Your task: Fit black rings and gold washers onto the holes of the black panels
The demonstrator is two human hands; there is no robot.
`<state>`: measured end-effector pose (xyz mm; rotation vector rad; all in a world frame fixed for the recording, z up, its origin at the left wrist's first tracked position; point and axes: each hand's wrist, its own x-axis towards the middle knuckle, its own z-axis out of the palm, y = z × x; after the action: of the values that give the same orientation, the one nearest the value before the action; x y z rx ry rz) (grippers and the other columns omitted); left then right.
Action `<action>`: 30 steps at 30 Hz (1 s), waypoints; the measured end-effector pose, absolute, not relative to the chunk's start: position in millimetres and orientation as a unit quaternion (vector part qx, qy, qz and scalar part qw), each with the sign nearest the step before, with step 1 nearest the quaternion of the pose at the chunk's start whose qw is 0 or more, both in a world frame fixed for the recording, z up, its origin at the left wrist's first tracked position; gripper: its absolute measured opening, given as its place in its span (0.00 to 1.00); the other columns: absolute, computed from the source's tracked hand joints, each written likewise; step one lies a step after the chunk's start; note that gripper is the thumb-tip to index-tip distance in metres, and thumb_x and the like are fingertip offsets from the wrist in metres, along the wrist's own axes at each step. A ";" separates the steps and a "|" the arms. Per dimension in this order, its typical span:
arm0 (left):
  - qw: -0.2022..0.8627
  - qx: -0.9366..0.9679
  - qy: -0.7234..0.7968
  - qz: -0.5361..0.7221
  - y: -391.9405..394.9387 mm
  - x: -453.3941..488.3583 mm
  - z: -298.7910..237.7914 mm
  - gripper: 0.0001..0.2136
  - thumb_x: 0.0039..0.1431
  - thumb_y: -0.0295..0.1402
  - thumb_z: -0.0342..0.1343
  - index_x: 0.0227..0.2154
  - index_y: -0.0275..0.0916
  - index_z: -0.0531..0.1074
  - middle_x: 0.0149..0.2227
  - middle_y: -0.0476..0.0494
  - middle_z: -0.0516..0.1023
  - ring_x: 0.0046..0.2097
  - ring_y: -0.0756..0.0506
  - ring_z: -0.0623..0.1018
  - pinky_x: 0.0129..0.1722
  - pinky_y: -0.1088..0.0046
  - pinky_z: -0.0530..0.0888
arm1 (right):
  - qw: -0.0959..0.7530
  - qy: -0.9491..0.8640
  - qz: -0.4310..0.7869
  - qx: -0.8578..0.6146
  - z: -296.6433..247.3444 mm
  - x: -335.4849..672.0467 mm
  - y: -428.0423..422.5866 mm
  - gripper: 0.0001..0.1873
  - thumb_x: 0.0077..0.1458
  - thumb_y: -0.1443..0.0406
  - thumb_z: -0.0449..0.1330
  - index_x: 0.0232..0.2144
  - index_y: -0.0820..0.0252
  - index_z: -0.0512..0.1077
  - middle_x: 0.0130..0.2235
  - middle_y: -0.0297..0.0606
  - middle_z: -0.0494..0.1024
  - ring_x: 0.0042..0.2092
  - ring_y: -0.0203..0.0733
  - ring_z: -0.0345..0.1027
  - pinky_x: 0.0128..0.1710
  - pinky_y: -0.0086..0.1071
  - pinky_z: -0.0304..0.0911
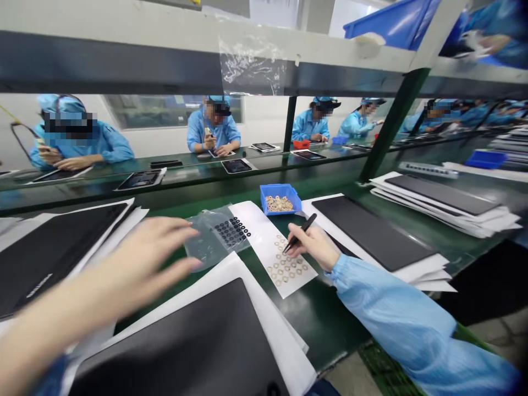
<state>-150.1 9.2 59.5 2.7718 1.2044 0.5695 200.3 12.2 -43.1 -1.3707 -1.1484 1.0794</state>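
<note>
Black tweezers [307,224] are pinched in my right hand [311,245], their tips down at a white sheet [264,250]. Rows of small tan rings [289,270] lie on that sheet. My left hand [159,258], smeared a little by motion, hangs with its fingers apart and holds nothing. Just beyond its fingertips lies a clear plastic bag [202,245], with a patch of small black rings [233,231] at its right side. Nearest me, a flat black panel [193,341] rests on white paper, partly cut off by the bottom edge.
A blue bin [280,199] of loose tan rings stands behind the sheet. Black panels on paper are stacked at left [53,253] and right [371,231], with another stack [445,195] farther right. Several co-workers sit across the bench beneath an overhead shelf [165,60]; a green post [391,126] supports it.
</note>
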 end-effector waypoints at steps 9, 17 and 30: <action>0.061 0.980 0.179 0.062 45.5 1.9 -28.0 0.11 0.65 0.34 0.51 0.45 0.34 0.72 0.49 0.36 0.74 0.52 0.40 0.72 0.53 0.62 0.68 | 0.526 -0.504 0.323 -0.604 -76.2 195.7 12.4 0.19 0.50 0.51 0.64 0.26 0.57 0.63 0.21 0.38 0.77 0.24 0.46 0.76 0.24 0.35 0.74; 0.087 0.975 0.193 0.070 47.1 -2.3 -47.7 0.10 0.64 0.31 0.50 0.44 0.37 0.73 0.50 0.37 0.73 0.52 0.38 0.71 0.51 0.59 0.69 | 0.510 -0.513 0.300 -0.622 -82.9 194.3 12.2 0.17 0.51 0.52 0.62 0.24 0.55 0.63 0.20 0.37 0.77 0.23 0.46 0.75 0.28 0.37 0.72; 0.121 0.972 0.185 0.077 46.8 -5.6 -32.3 0.15 0.67 0.31 0.43 0.44 0.31 0.73 0.50 0.39 0.74 0.54 0.42 0.71 0.57 0.63 0.63 | 0.601 -0.395 0.523 -0.458 -58.0 141.3 -109.9 0.19 0.54 0.51 0.61 0.26 0.57 0.61 0.22 0.29 0.71 0.16 0.33 0.66 0.15 0.26 0.65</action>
<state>-5.6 46.8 -32.3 2.8394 0.5394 0.2245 141.3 -109.9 -58.0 -1.0604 -0.9148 1.2115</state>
